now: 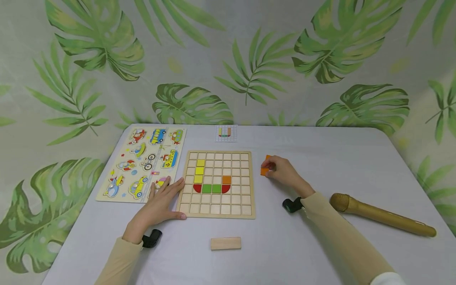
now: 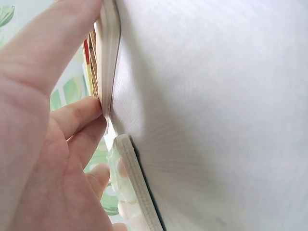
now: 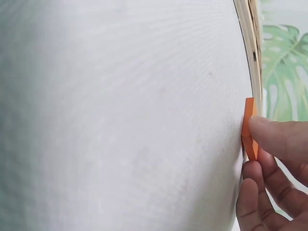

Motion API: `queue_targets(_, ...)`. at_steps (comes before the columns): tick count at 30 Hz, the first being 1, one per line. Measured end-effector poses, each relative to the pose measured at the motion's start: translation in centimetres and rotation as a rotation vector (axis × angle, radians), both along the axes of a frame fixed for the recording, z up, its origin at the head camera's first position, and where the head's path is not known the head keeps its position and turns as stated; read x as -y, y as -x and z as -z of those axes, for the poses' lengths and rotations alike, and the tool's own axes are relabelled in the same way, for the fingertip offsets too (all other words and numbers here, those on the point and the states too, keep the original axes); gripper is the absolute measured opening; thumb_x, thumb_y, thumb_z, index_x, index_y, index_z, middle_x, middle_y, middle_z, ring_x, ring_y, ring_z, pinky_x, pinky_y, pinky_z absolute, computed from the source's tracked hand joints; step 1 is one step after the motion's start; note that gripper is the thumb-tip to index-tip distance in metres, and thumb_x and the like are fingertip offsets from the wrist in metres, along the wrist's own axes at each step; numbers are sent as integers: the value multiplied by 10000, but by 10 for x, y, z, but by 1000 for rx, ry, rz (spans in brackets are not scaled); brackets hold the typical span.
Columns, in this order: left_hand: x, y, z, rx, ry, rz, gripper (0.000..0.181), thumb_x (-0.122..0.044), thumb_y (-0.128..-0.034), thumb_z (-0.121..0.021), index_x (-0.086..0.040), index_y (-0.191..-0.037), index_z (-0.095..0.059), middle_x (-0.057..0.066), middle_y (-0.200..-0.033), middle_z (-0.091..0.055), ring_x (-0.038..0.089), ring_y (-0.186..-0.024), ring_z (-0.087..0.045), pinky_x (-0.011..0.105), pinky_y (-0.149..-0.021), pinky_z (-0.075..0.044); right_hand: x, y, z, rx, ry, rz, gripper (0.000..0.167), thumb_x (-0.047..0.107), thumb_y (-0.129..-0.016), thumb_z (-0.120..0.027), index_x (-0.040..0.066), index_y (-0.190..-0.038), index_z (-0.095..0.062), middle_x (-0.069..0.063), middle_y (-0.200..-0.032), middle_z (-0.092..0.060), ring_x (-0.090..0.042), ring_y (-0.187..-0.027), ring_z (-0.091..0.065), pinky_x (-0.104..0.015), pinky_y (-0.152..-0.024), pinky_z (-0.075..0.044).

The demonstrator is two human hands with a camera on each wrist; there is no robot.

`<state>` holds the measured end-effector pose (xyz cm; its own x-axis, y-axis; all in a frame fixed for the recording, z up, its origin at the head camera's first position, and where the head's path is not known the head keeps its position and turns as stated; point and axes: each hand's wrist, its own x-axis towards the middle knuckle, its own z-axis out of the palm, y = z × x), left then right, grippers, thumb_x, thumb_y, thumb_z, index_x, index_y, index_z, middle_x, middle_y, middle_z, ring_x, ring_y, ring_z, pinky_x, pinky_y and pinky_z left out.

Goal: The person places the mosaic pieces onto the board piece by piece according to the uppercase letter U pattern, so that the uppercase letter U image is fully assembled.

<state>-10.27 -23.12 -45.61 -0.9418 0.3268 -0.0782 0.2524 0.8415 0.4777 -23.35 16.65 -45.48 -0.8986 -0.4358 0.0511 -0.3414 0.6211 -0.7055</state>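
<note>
A wooden grid board (image 1: 215, 206) lies mid-table, holding three yellow square tiles (image 1: 199, 171), two red rounded tiles (image 1: 197, 189), two green tiles (image 1: 211, 189) and one orange tile (image 1: 226, 180). Fingers spread, my left hand (image 1: 158, 206) touches the board's left side and near-left corner; the left wrist view shows the board's edge (image 2: 109, 62) against thumb and fingertips. Right of the board, my right hand (image 1: 286, 174) pinches at orange tiles (image 1: 264, 171) on the tablecloth. In the right wrist view, thumb and fingers meet at the orange pieces (image 3: 248, 118), partly hidden by the thumb.
A vehicle peg puzzle (image 1: 121, 152) lies at the left, partly under my left fingers. Behind the board is a small pattern card (image 1: 226, 134). A wooden block (image 1: 226, 243) lies in front. At the right rests a brown microphone-shaped object (image 1: 382, 215).
</note>
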Motion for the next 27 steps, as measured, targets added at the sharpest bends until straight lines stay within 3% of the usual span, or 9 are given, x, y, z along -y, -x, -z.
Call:
queue_targets(12,1,0,1,-10,0,3,1051,-518,-659,-806,-73,-1489,-339,64,-1561,-252,382,-1435,-32,664,-1059,94,3,1,-1,-19,48,-43,210,-151,-764,-647,11,-898,-654,-79,-870,-634,-226,-799,-563,-335,-731,-482)
queue_targets(19,1,1,2,-2,5,5,1052,-525,-660,-801,-84,-1493,-334,51,-1565,-244,375,-1437,-27,655,-1064,97,13,3,-10,122,113,-50,115,-43,-854,-658,16,-953,-667,-71,-892,-635,-208,-815,-561,-273,-710,-465)
queue_targets(27,0,0,1,-2,9,1,1046,-517,-660,-806,-77,-1488,-343,57,-1561,-253,381,-1435,-36,662,-1062,89,43,9,-13,146,194,-112,110,1,-879,-656,-35,-984,-658,-114,-897,-632,-204,-792,-542,-240,-671,-450)
